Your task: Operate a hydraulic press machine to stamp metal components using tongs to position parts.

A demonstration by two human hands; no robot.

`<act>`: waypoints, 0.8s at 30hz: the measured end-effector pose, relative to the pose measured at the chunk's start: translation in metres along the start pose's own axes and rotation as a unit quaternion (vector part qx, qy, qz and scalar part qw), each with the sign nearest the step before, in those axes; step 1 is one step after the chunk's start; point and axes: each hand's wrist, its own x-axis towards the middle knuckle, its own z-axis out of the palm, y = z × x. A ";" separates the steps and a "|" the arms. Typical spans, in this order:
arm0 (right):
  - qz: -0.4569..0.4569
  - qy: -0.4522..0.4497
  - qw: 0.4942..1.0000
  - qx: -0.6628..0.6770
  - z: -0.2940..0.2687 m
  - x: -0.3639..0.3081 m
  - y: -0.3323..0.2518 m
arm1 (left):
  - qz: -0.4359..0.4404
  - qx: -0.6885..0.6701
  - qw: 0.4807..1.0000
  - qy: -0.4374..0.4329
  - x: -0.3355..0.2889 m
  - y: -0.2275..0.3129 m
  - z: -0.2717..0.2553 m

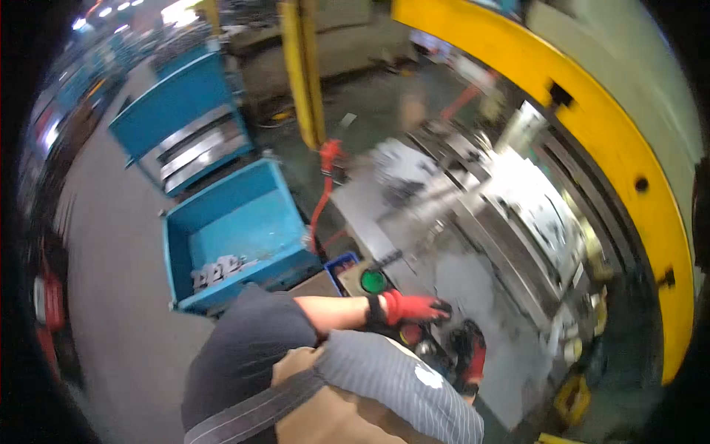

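Note:
My left hand point(416, 308), in a red glove with black fingertips and a dark band at the wrist, reaches over the near edge of the grey metal table point(510, 362). Its fingers look stretched out, and nothing shows in them. Below it sits a red button point(410, 335); a green button point(373, 280) lies to its left. My right hand point(470, 351), gloved in red and black, is by the table edge next to dark round parts. Its fingers are blurred, so their grip cannot be made out.
A press with a yellow frame point(592, 81) and a steel die block point(510, 255) stands at the right. Left of me is a blue bin point(237, 211) holding several metal parts point(218, 270). A blue cart point(177, 103) stands behind it, near a yellow post point(302, 74) and red hose point(322, 207).

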 end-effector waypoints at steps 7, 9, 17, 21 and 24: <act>-0.193 -0.222 0.923 -0.248 0.101 -0.004 -0.036 | 0.090 0.001 0.995 -0.035 -0.019 0.039 -0.011; -0.092 -0.227 0.945 -0.219 0.097 0.000 -0.030 | 0.106 0.051 0.993 -0.011 -0.024 0.037 -0.017; -0.116 -0.264 0.932 -0.218 0.081 0.016 -0.004 | 0.071 0.027 0.996 0.038 -0.037 0.023 -0.026; 0.050 -0.197 0.979 -0.034 0.074 0.021 0.014 | 0.056 0.118 0.974 0.185 -0.040 0.023 -0.030; 0.128 -0.166 0.977 0.035 0.055 0.029 0.036 | -0.063 0.332 0.868 0.365 -0.056 0.031 -0.065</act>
